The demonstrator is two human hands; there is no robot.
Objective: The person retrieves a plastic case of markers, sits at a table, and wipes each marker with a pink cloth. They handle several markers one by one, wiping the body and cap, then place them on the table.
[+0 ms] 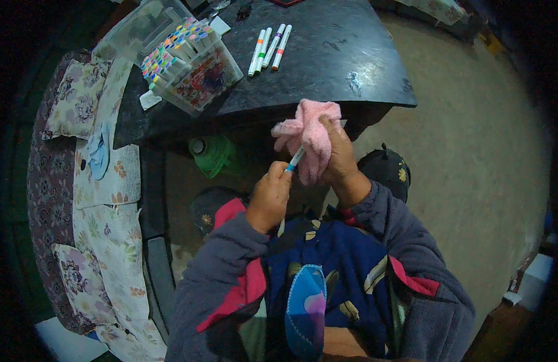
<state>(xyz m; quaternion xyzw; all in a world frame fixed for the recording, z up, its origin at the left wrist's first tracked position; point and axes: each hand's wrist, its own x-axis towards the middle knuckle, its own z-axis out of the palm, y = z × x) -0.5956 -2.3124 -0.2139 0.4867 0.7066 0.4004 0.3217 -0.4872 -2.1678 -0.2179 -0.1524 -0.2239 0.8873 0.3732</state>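
My left hand (270,194) grips one end of a white marker pen with a blue band (295,159), held at a slant above my lap. A fluffy pink cloth (311,131) is bunched in my right hand (340,156) and wraps the marker's upper end, which is hidden inside it. Just beyond the cloth is the front edge of a dark table (333,59). Several white markers (269,49) with orange, green, purple and red bands lie side by side on it.
A clear plastic case (206,79) full of markers with coloured ends stands at the table's left, its lid (145,31) open. Below is a green plastic container (215,156). A sofa with a floral cover (109,235) and cushions runs along the left. Bare floor (460,149) lies right.
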